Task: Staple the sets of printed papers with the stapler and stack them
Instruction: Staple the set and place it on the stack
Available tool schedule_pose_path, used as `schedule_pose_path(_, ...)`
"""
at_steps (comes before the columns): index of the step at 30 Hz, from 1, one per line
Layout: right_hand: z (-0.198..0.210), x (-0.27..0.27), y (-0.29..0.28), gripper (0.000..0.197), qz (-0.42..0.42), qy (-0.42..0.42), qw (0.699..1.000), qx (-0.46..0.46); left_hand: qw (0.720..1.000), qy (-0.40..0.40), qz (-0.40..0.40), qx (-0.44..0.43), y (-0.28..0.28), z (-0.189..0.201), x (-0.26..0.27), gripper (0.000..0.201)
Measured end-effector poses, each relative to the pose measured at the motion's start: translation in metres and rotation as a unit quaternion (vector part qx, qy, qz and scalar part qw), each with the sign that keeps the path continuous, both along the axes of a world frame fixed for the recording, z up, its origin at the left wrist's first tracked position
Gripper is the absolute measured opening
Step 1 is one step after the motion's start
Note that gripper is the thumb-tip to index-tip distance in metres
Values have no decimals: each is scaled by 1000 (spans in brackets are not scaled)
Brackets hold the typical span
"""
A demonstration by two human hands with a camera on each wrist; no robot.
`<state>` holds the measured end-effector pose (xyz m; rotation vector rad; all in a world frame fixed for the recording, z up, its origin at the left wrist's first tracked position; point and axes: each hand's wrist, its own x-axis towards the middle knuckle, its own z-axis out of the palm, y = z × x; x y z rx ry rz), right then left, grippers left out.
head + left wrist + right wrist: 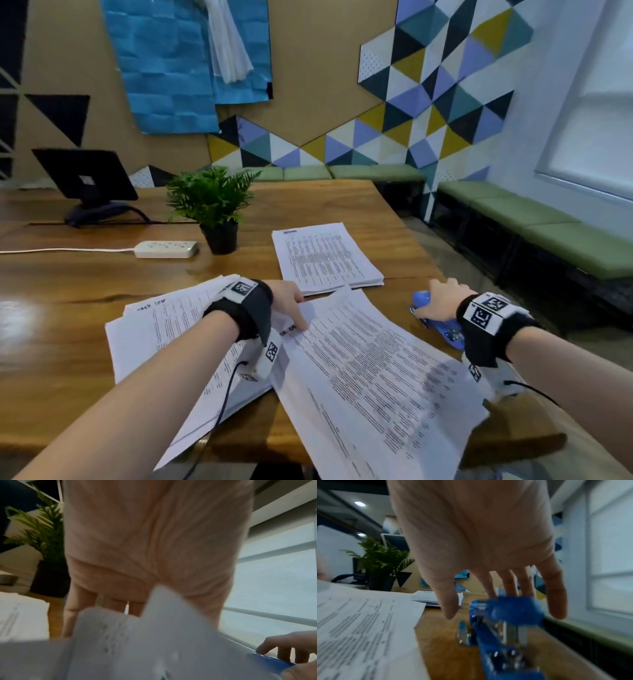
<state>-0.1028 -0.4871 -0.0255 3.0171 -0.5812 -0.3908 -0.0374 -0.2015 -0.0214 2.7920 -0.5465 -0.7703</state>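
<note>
Three lots of printed paper lie on the wooden surface [68,291]. One neat stack [327,258] sits at the far side, squared up. One loose, fanned pile [164,329] lies to the left under the left forearm. One set of sheets [370,370] lies slanted in the middle, its near end hanging over the surface's edge.

The left hand [291,305] has its fingers curled over the top corner of the slanted set, and its grip looks like a pinch on that corner, though the left wrist view is blurred.

One blue stapler [501,622] rests on the surface just right of the slanted set. The right hand [442,301] reaches down over it, fingers [556,595] spread wide, some tips touching its top.

One potted fern [214,205], one white power strip [166,249] and one dark screen [85,174] stand further back.
</note>
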Motion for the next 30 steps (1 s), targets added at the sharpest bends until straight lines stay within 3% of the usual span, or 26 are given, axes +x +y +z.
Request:
schedule_pose_path(3,-16,-1,-3,58,-15,-2,999,34,1000,-2,-24,12,-20,-3,-5,41)
schedule_pose_path(6,-18,-2,-4,31,-3,-2,1000,27,999,-14,-33,14,-34,-6,-8,42)
schedule_pose_path(8,-10,-3,-5,19,-1,-16,999,39,998,-25,-43,46,-40,-5,-13,64)
schedule_pose_path(11,6,-7,-4,27,4,-97,993,73,994,-57,-62,70,-46,-4,-18,80)
schedule_pose_path(14,12,-16,15,38,50,-123,980,147,996,-75,-47,8,-55,-5,-18,61)
schedule_pose_path(16,5,-24,34,36,77,-85,971,209,996,-79,-42,-9,-61,-7,-19,47)
schedule_pose_path(17,-2,-26,42,34,87,-62,971,214,996,-80,-42,-9,-64,-9,-19,50)
schedule_pose_path(21,-24,-25,62,27,108,-39,982,147,994,-88,-54,22,-73,-12,-19,68)
schedule_pose_path(26,-17,-20,73,45,104,-37,985,131,994,-75,-62,43,-76,-14,-16,85)
schedule_pose_path(30,-14,-19,75,43,92,-27,988,125,999,-30,-30,7,-82,-18,-8,70)
